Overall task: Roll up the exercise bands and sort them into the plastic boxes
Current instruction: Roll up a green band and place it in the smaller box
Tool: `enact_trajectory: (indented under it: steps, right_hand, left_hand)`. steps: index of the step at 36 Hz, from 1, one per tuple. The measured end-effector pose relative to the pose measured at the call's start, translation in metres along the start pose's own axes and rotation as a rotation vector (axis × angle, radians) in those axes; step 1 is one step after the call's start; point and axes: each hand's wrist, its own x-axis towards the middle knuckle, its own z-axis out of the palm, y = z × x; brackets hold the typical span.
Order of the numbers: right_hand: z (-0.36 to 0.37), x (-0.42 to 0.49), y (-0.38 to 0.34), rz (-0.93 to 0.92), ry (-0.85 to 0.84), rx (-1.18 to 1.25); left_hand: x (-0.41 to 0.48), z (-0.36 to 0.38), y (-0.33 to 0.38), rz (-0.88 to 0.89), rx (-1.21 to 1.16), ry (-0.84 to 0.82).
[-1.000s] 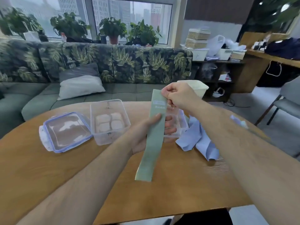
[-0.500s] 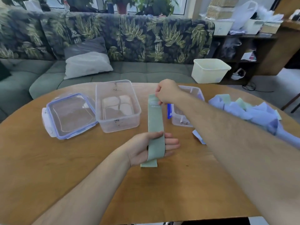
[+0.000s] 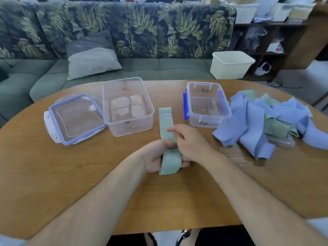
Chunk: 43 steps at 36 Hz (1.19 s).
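Green band (image 3: pixel 166 121) lay flat on the table (image 3: pixel 71 174), lengthwise away from the person, with its far end in the gap between the two boxes. Near end was draped over the left hand (image 3: pixel 154 157), which was palm up with its fingers under the band and its thumb laid across the top, so it was gripping the band. Right hand (image 3: pixel 191 142) sat just above it, fingers loosely curled, fingertips on the band's middle; motion blur, so I couldn't tell whether it pinched or only touched.

Clear box (image 3: pixel 131 126) stood just left of the band, upright, nothing inside. Its blue-rimmed lid (image 3: pixel 74 119) lay flat, touching the box's left side. Blue-clipped box (image 3: pixel 207 119) stood just right of the band, also holding nothing. Pile of loose bands (image 3: pixel 255 121), blue and green, lay against that box's right side.

Behind the table: leaf-print sofa (image 3: pixel 142 32) with a pale cushion (image 3: pixel 92 61), and a cream tub (image 3: pixel 229 68) to the right.
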Motion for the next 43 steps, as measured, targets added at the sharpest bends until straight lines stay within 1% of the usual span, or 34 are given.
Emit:
enact_trajectory:
  steps: [3, 5, 6, 10, 13, 16, 20, 27, 32, 34, 35, 37, 38, 39, 40, 41, 42, 43]
  right_hand:
    - [-0.001, -0.007, 0.011, 0.018, -0.09, 0.141]
    - [-0.005, -0.005, 0.017, 0.031, -0.114, 0.245]
    - [-0.004, -0.005, 0.02, 0.009, -0.122, 0.251]
    - [0.002, -0.007, 0.029, -0.073, -0.094, 0.147]
    - [0.005, -0.007, 0.031, -0.084, -0.081, 0.116]
    - [0.007, -0.009, 0.034, -0.113, -0.099, 0.003]
    - [0.009, -0.011, 0.034, -0.151, -0.109, -0.142]
    - [0.008, -0.014, 0.031, -0.17, -0.103, -0.247]
    - [0.011, -0.017, 0.031, -0.182, -0.115, -0.321]
    - [0.012, -0.021, 0.031, -0.19, -0.096, -0.317]
    - [0.013, -0.024, 0.031, -0.179, -0.078, -0.287]
    - [0.014, -0.034, 0.029, -0.125, -0.03, -0.189]
    - [0.014, -0.04, 0.028, -0.097, 0.002, -0.151]
    - [0.015, -0.047, 0.028, -0.077, 0.028, -0.134]
    - [0.017, -0.054, 0.028, -0.068, 0.038, -0.14]
    - [0.018, -0.062, 0.028, -0.07, 0.031, -0.166]
    - [0.018, -0.07, 0.028, -0.081, 0.014, -0.203]
    - [0.019, -0.077, 0.027, -0.094, -0.004, -0.236]
  left_hand:
    - [-0.002, 0.001, -0.002, 0.015, -0.016, 0.026]
    - [-0.003, 0.002, -0.004, 0.031, -0.022, 0.021]
    - [-0.004, 0.002, -0.005, 0.036, -0.026, 0.022]
    - [-0.012, 0.003, -0.014, 0.031, -0.052, 0.021]
    - [-0.021, 0.001, -0.026, 0.052, -0.07, 0.031]
    - [-0.028, 0.002, -0.039, 0.101, -0.085, 0.046]
    - [-0.034, 0.007, -0.045, 0.118, -0.028, 0.053]
    - [-0.053, 0.007, -0.062, 0.004, 0.051, 0.032]
    - [-0.064, 0.002, -0.073, -0.017, 0.014, 0.013]
    - [-0.069, 0.001, -0.075, -0.031, 0.048, 0.027]
    - [-0.073, 0.001, -0.075, -0.052, 0.107, 0.034]
    - [-0.083, -0.001, -0.075, -0.089, 0.328, 0.093]
    - [-0.088, -0.001, -0.076, -0.078, 0.471, 0.156]
    - [-0.091, -0.002, -0.077, -0.031, 0.629, 0.25]
    - [-0.092, -0.004, -0.078, 0.058, 0.803, 0.375]
    - [-0.092, -0.008, -0.08, 0.197, 0.986, 0.514]
    - [-0.09, -0.013, -0.082, 0.373, 1.151, 0.634]
    - [-0.087, -0.019, -0.084, 0.562, 1.249, 0.708]
